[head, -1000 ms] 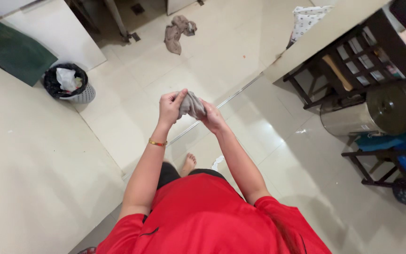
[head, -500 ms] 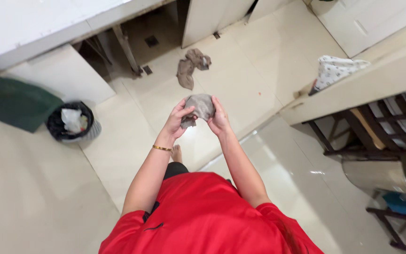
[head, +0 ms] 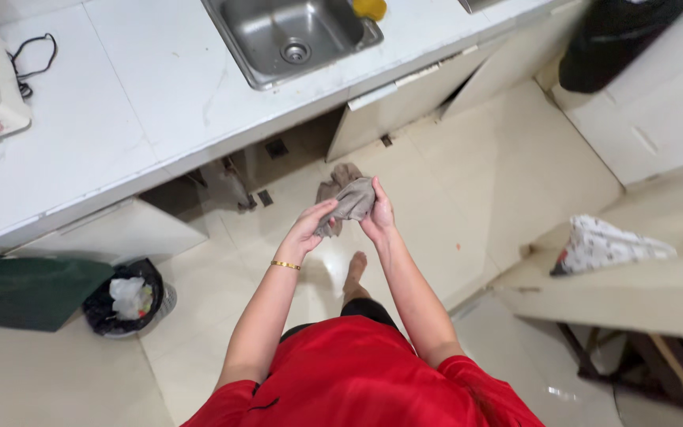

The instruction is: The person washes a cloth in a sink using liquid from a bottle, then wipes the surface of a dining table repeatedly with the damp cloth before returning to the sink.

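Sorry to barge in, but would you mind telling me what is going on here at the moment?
A person in a red shirt stands on a tiled kitchen floor, holding a bunched grey cloth between both hands. The left hand pinches its lower edge, and the right hand cups it from the other side. Ahead is a white counter with a steel sink. A black bin with rubbish stands on the floor to the left, and a patterned cloth lies on a ledge to the right.

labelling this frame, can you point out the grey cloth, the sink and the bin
grey cloth (head: 355, 202): head view, on the bunched fabric between the hands.
sink (head: 258, 35): head view, on the bare steel basin floor.
bin (head: 100, 312): head view, on its black liner rim.
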